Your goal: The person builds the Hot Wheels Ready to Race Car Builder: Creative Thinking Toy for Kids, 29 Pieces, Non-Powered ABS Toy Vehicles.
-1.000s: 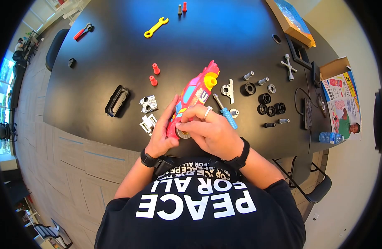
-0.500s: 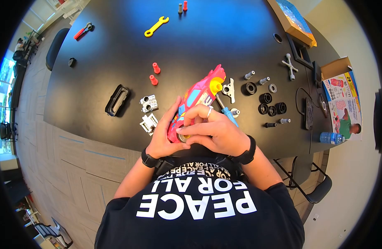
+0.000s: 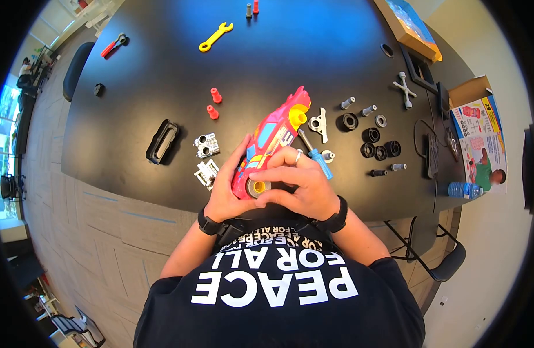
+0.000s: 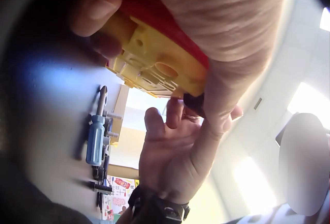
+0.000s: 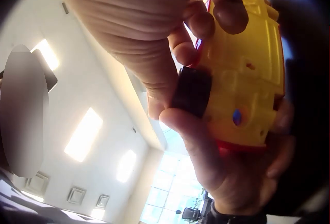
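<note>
A red toy car body (image 3: 274, 132) with blue windows is held above the table's near edge, tilted. My left hand (image 3: 225, 184) grips its lower end from the left. Thumb and fingers of my right hand (image 3: 306, 184) pinch a wheel (image 3: 259, 187) with a yellow centre at that end. The right wrist view shows the yellow underside (image 5: 242, 64) and the dark wheel (image 5: 192, 91) against its side, between right thumb and fingers. The same yellow underside (image 4: 157, 61) appears in the left wrist view. A blue screwdriver (image 3: 318, 156) lies beside the right hand.
Left of the hands lie a black frame (image 3: 162, 141), silver parts (image 3: 206, 145) and red pegs (image 3: 212, 112). Rightward are black wheels (image 3: 349, 121), grey pegs, a cross wrench (image 3: 404, 91), a bottle (image 3: 464, 190) and a box (image 3: 480, 145). A yellow wrench (image 3: 216, 37) lies farther back.
The car body shifted right and down, then came back slightly left and up. My right hand moved with it, its fingers now spread wider around the wheel, which shows more plainly.
</note>
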Tool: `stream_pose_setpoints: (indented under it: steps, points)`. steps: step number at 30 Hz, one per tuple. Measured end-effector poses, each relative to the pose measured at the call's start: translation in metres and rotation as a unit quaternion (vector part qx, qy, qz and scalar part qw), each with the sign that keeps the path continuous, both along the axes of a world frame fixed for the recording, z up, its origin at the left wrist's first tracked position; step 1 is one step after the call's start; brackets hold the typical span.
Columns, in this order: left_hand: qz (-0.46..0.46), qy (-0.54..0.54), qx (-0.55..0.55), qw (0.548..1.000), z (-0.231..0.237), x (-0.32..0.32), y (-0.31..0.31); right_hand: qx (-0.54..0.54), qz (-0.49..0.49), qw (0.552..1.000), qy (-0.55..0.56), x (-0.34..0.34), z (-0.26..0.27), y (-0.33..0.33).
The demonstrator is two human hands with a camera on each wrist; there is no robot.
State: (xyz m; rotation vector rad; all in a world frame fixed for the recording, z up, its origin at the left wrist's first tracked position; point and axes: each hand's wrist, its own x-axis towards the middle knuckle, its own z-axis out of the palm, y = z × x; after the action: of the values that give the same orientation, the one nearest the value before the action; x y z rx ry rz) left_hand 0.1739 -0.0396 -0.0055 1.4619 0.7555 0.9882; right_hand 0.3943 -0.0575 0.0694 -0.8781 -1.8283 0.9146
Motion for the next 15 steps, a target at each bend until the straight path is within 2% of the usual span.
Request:
stream_pose_setpoints:
  steps: [2, 4, 5, 7, 9, 13, 15]
  points:
    - [-0.012, -0.09, -0.062, 0.994, -0.005, 0.002, 0.001, 0.0, -0.003, 1.0, 0.02, 0.002, 0.003, -0.005]
    - [-0.007, -0.087, -0.056, 0.995, -0.005, 0.001, 0.001, -0.097, -0.038, 0.993, 0.053, 0.012, 0.005, -0.018]
    - [0.001, -0.084, -0.051, 0.995, -0.005, 0.001, 0.001, -0.098, -0.039, 0.993, 0.051, 0.017, 0.003, -0.021]
    - [0.01, -0.084, -0.048, 0.995, -0.003, 0.002, 0.0, -0.004, -0.107, 0.994, 0.028, 0.03, -0.006, -0.027]
    - [0.016, -0.088, -0.053, 0.995, -0.004, 0.003, 0.0, 0.047, -0.178, 0.982, -0.029, 0.049, -0.007, -0.032]
    - [0.02, -0.092, -0.06, 0.994, -0.006, 0.004, 0.0, -0.018, -0.328, 0.939, -0.1, 0.087, -0.005, -0.044]
    - [0.016, -0.101, -0.071, 0.992, -0.007, 0.005, -0.002, -0.03, -0.34, 0.931, -0.131, 0.105, -0.011, -0.047]
